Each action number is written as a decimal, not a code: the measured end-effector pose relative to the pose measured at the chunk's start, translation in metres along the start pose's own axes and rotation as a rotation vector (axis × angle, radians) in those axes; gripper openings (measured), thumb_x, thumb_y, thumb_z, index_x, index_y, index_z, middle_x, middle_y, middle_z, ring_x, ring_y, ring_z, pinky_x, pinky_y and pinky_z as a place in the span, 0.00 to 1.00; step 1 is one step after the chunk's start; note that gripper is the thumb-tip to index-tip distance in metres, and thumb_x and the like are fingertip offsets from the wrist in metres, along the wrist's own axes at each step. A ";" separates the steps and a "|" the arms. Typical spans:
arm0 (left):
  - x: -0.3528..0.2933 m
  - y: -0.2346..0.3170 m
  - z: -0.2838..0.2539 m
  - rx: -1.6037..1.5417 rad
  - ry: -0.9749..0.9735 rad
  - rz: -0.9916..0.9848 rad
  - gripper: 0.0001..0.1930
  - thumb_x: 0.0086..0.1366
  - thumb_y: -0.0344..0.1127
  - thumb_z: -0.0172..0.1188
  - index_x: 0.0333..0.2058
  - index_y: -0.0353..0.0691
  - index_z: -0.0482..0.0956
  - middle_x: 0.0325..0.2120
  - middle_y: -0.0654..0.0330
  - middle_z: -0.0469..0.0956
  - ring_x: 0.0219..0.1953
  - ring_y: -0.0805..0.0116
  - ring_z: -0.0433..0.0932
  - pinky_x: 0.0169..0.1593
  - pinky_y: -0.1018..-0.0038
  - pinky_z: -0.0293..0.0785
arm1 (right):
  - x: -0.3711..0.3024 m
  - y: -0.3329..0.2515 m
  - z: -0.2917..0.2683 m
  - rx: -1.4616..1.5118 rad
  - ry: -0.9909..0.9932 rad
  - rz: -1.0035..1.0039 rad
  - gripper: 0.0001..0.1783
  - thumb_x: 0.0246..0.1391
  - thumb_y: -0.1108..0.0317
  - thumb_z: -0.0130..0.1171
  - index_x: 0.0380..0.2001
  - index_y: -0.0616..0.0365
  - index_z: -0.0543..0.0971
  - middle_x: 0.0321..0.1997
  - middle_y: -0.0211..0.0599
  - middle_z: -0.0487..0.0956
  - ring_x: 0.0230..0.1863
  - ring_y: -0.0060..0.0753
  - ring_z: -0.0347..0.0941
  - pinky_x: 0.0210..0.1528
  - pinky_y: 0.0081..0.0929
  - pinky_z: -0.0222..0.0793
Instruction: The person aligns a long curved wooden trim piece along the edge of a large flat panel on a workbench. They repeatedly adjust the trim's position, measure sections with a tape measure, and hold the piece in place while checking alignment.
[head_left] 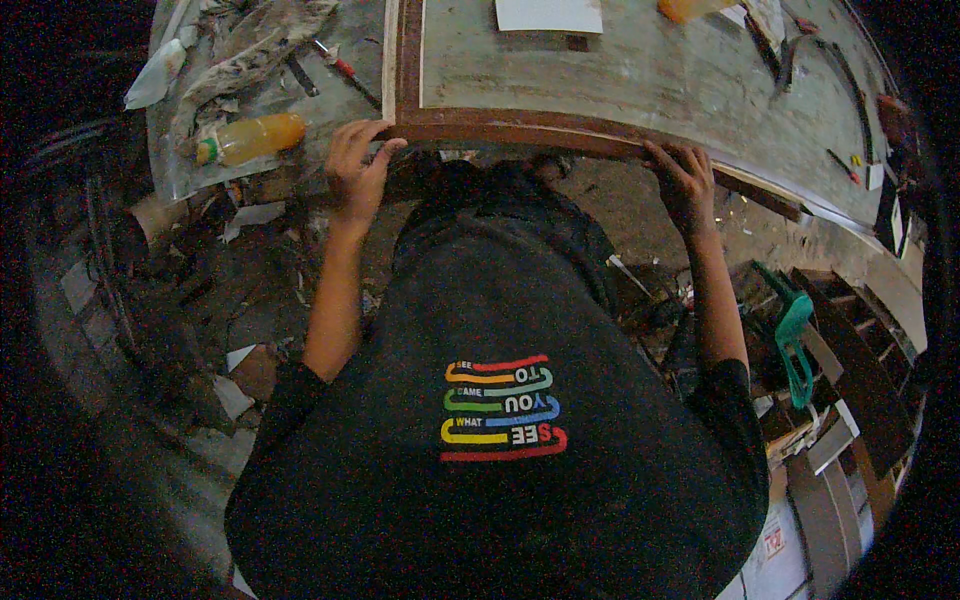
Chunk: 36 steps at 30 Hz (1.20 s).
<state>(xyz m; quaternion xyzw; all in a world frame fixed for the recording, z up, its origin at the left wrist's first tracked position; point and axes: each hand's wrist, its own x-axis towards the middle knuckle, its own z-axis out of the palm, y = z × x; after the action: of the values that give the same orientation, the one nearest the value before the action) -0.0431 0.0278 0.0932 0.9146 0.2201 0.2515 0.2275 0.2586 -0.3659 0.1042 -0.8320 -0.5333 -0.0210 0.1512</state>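
Observation:
A brown wooden frame (510,132) with a paler inner edge lies on the worktable, its near bar along the table's front edge. My left hand (358,172) grips the near left corner, fingers over the top and thumb lower down. Farther right on the same bar, my right hand (684,185) is closed round the wood, fingertips on its upper face. What the thumb of the right hand does is hard to make out. A white sheet (549,15) lies inside the frame's outline, toward the far side.
Left of the frame, the worktable (345,30) holds a bottle of orange liquid (262,139), a crumpled cloth (240,65) and a red-handled tool (340,64). Dark strips (850,85) lie at the far right. Below right stand a green plastic object (795,335) and stacked boards (850,360). Scraps litter the floor.

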 end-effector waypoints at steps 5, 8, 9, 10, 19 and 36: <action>-0.010 0.013 0.012 0.002 0.035 -0.126 0.18 0.52 0.38 0.77 0.42 0.43 0.86 0.40 0.58 0.85 0.44 0.54 0.82 0.50 0.64 0.77 | 0.002 0.006 -0.008 -0.042 0.044 -0.006 0.21 0.50 0.69 0.71 0.49 0.45 0.86 0.45 0.33 0.83 0.48 0.42 0.78 0.51 0.39 0.75; -0.015 0.011 0.017 0.030 0.049 -0.082 0.17 0.54 0.38 0.76 0.43 0.44 0.86 0.41 0.57 0.86 0.44 0.55 0.82 0.51 0.63 0.76 | -0.001 0.009 -0.007 -0.112 -0.034 0.000 0.19 0.52 0.68 0.70 0.49 0.45 0.86 0.47 0.34 0.83 0.50 0.43 0.78 0.53 0.40 0.76; -0.015 0.010 0.017 0.025 0.040 -0.079 0.17 0.55 0.39 0.76 0.43 0.44 0.86 0.41 0.57 0.86 0.45 0.55 0.83 0.52 0.63 0.76 | -0.003 0.010 -0.007 -0.046 -0.069 0.005 0.19 0.53 0.69 0.69 0.50 0.45 0.86 0.48 0.35 0.83 0.51 0.43 0.78 0.54 0.40 0.76; -0.016 0.007 0.012 0.026 0.030 -0.058 0.16 0.57 0.39 0.75 0.44 0.45 0.87 0.41 0.57 0.86 0.45 0.56 0.83 0.53 0.62 0.76 | -0.003 0.008 -0.002 0.013 -0.078 0.014 0.18 0.54 0.69 0.68 0.50 0.45 0.86 0.49 0.35 0.83 0.52 0.44 0.78 0.54 0.40 0.76; -0.035 -0.002 -0.031 0.118 -0.010 0.036 0.14 0.61 0.33 0.73 0.45 0.39 0.86 0.43 0.51 0.86 0.44 0.51 0.82 0.49 0.59 0.77 | -0.002 -0.005 0.023 0.023 0.011 -0.075 0.27 0.52 0.72 0.62 0.57 0.39 0.81 0.49 0.34 0.81 0.54 0.43 0.75 0.58 0.43 0.71; -0.007 0.002 -0.019 -0.005 -0.200 0.168 0.17 0.61 0.30 0.68 0.50 0.44 0.85 0.40 0.57 0.86 0.40 0.53 0.81 0.48 0.61 0.76 | -0.009 0.010 0.027 0.158 0.093 -0.095 0.26 0.50 0.76 0.61 0.55 0.48 0.82 0.45 0.37 0.82 0.47 0.46 0.78 0.50 0.43 0.76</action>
<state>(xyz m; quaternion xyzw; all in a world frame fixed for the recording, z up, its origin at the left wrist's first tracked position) -0.0590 0.0284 0.1066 0.9498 0.1186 0.1778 0.2286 0.2603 -0.3700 0.0744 -0.7894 -0.5647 -0.0245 0.2395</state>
